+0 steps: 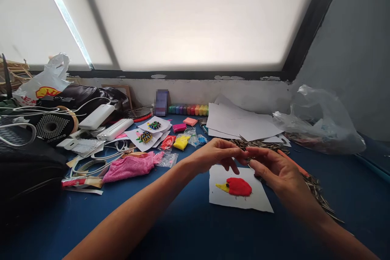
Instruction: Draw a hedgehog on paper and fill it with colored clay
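Observation:
My left hand (222, 155) and my right hand (276, 170) meet at their fingertips above the far edge of a white paper sheet (219, 198). Both are closed in a pinch; whatever lies between the fingers is too small and hidden to name. On the paper sits a flat clay animal with a red body (240, 187), a yellow pointed snout (222, 187) and a dark eye; short legs are drawn beneath. A pile of dark striped seeds, like sunflower seeds (319, 201), spreads behind and right of my right hand. An orange stick (294, 163) lies among them.
Finished-looking clay animals on paper (144, 137), clay packets (182, 142) and a pink cloth (129, 167) lie left of centre. Cables, white power banks (96, 117) and a black bag (27, 174) crowd the left. White sheets (240, 120) and a plastic bag (326, 122) stand at the back right.

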Motion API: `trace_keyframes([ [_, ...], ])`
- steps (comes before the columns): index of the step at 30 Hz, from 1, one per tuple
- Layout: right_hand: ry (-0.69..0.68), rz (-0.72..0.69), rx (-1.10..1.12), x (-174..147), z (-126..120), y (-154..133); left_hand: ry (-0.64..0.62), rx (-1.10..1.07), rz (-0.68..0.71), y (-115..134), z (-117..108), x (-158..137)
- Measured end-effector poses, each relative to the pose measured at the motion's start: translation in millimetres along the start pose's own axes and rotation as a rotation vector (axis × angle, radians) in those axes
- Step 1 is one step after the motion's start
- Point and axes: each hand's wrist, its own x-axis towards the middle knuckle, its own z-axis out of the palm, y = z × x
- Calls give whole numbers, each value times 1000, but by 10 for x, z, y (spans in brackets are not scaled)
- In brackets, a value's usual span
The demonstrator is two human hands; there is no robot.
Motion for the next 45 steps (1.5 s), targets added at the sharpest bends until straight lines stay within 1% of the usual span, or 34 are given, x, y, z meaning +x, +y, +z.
trace_keyframes([
  [4,8,37,-11,26,-30,5,-174,4,-9,14,29,-28],
  [6,-67,77,7,34,-35,-1,-236,-55,-6,4,59,-25],
  [7,-119,89,23,34,-35,-4,-247,-105,-6,-1,75,-21],
  [9,-214,90,61,29,-26,-7,-242,-200,-16,-10,108,-9],
  [11,-244,73,89,20,-12,-4,-217,-234,-26,-17,140,1],
  [15,-204,71,59,12,-2,9,-115,-156,3,-21,169,11],
  [20,-105,18,-44,22,-47,30,86,-93,13,-1,116,24],
  [22,-69,2,-67,27,-59,24,133,-79,19,5,97,29],
  [24,-53,-12,-85,30,-55,8,118,-65,39,7,93,28],
  [29,-13,-27,-142,23,-26,-5,19,-51,63,13,101,13],
  [32,29,-28,-124,12,-27,5,-3,-77,48,32,93,8],
  [35,47,-34,-114,3,-24,-22,3,-46,32,39,83,7],
  [38,37,-59,-81,-6,-7,-71,5,18,45,29,94,7],
  [41,-7,-96,-47,-15,8,-92,-7,78,48,16,126,6],
  [45,-38,-147,-98,-24,2,-64,-3,152,62,6,154,7],
])
